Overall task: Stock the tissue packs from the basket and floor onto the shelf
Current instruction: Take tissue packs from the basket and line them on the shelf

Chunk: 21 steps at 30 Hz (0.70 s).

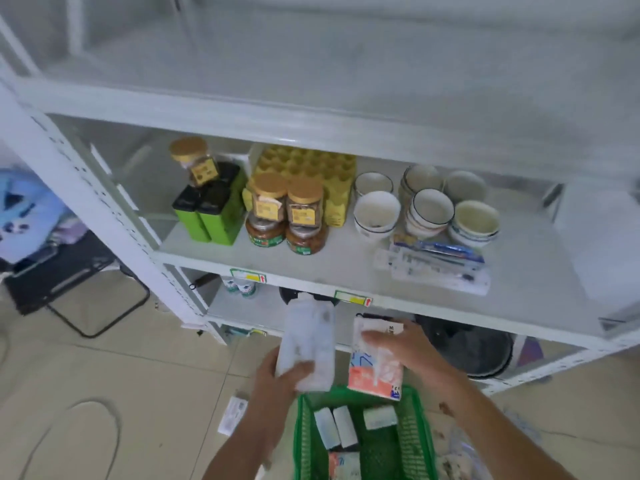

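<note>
My left hand (277, 382) grips a white tissue pack (308, 341) by its lower end, lifted above the green basket (420, 431). My right hand (401, 344) holds a white and orange tissue pack (374, 372) just right of it, also above the basket. Inside the basket lie several more small white packs (341, 427) and an orange one (343, 464). One flat pack (233, 415) rests on the tiled floor left of the basket. The white metal shelf (346, 271) stands right in front of both hands.
The middle shelf board carries green tins (211, 216), jars with gold lids (287, 209), a yellow egg tray (308, 164), stacked bowls (426, 206) and boxed toothbrushes (436, 268). A dark pot (474, 348) sits on the lower board. A black folding stool (65, 271) stands left.
</note>
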Each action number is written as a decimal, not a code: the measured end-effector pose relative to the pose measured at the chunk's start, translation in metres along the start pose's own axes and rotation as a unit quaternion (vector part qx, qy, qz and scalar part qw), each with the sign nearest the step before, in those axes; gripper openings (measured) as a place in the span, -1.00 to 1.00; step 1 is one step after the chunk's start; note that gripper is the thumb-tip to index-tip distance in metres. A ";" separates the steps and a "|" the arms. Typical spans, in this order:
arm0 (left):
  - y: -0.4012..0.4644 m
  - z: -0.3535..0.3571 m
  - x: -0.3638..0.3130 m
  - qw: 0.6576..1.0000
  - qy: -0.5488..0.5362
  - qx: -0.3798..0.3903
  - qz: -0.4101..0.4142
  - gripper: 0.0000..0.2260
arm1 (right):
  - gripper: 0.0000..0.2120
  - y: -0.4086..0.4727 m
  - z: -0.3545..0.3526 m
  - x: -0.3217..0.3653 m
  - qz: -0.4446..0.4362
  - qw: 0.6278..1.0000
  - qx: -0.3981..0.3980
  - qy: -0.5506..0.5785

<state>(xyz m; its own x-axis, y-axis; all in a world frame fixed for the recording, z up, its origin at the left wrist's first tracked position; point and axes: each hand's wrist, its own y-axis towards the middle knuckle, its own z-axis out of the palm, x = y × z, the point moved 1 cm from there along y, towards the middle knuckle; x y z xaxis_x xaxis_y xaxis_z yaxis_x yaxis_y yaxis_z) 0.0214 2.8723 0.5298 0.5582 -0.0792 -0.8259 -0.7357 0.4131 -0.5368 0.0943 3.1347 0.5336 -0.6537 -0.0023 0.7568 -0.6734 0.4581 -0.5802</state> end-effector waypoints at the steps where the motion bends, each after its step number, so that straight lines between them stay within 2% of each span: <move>1: -0.004 0.000 -0.014 1.000 0.001 -0.002 0.003 -0.56 | -0.39 -0.009 -0.007 0.015 -0.004 1.000 -0.008 0.006; 3: -0.012 0.003 -0.044 1.000 -0.001 0.001 0.013 -0.61 | -0.47 -0.028 -0.019 0.046 -0.013 0.999 -0.022 0.020; 6: -0.021 0.010 -0.083 0.999 -0.010 0.008 0.032 -0.63 | -0.32 -0.048 -0.033 0.085 -0.042 0.999 -0.029 0.017; 11: -0.043 0.028 -0.138 0.995 -0.048 0.024 0.079 -0.64 | -0.49 -0.071 -0.047 0.137 -0.084 0.995 -0.025 0.046; 21: -0.055 0.025 -0.208 0.986 -0.078 0.054 0.136 -0.64 | -0.46 -0.091 -0.052 0.205 -0.124 0.990 -0.008 0.063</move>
<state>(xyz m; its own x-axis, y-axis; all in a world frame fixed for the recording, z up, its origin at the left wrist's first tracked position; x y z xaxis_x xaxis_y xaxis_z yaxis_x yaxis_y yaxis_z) -0.0448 2.8889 0.7356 0.4039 0.1853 -0.8958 -0.8260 0.4948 -0.2701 0.0396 3.1385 0.7572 -0.4197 -0.0063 0.9076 -0.8019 0.4710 -0.3675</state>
